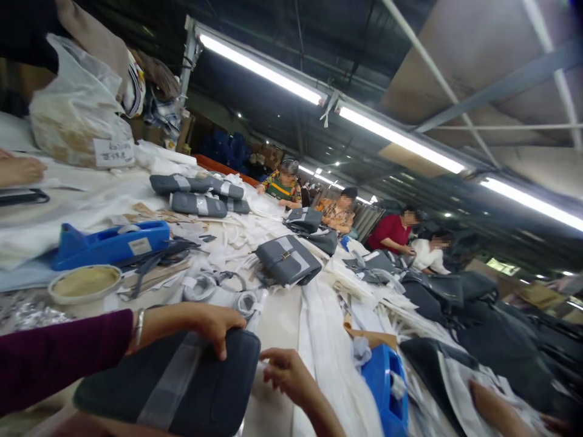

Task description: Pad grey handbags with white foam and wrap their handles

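My left hand (214, 325), with a dark maroon sleeve and a metal bangle at the wrist, curls over the top edge of a dark grey handbag (168, 382) with a pale grey stripe. My right hand (285, 370) hovers by the bag's right corner, fingers loosely bent, and I see nothing in it. Long white fabric strips (332, 364) lie to the right of that hand. The bag's lower edge is cut off by the frame.
A long work table (277, 321) is heaped with white strips, several grey handbags (286, 261) and blue plastic tools (109, 243) (385, 388). A co-worker's hand (496, 406) reaches in at lower right, another (18, 171) at far left. Several seated people (392, 233) work further along.
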Demonstrator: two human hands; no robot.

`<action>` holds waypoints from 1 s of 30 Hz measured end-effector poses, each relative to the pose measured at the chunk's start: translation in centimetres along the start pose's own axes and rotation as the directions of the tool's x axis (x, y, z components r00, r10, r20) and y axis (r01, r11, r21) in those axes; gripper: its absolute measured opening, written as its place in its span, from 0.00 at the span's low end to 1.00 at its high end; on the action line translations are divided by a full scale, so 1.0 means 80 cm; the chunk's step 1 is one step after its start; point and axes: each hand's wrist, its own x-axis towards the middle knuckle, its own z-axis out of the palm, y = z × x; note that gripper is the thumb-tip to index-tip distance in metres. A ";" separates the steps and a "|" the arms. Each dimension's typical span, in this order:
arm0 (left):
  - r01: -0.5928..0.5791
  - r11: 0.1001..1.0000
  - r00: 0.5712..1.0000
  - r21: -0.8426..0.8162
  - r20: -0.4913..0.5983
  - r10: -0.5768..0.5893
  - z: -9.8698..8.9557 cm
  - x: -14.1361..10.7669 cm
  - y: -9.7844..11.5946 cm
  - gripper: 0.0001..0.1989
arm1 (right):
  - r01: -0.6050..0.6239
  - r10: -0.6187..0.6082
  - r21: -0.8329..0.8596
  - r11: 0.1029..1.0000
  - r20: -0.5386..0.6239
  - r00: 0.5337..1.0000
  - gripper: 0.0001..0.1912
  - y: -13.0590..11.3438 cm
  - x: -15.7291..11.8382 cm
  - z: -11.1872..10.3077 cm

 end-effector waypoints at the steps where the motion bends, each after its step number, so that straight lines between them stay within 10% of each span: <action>1: -0.001 1.000 1.000 -0.003 -0.005 0.001 0.001 0.000 -0.001 0.28 | 0.023 -0.023 -0.007 1.000 0.021 1.000 0.15 -0.007 0.006 0.004; 16: 0.101 0.995 0.995 -0.008 -0.025 -0.101 -0.006 -0.017 0.031 0.25 | 0.000 -0.013 -0.082 0.997 -0.165 0.986 0.08 0.026 -0.002 -0.022; 26: 0.051 0.998 0.998 0.025 -0.021 -0.051 0.001 -0.010 0.020 0.26 | 0.251 -0.294 -0.196 0.948 -0.237 0.926 0.04 0.011 0.028 0.028; 30: -0.184 0.983 0.940 0.014 -0.291 0.180 -0.003 -0.050 0.008 0.16 | 0.194 -0.209 -0.087 0.977 -0.212 0.955 0.11 0.015 -0.007 0.024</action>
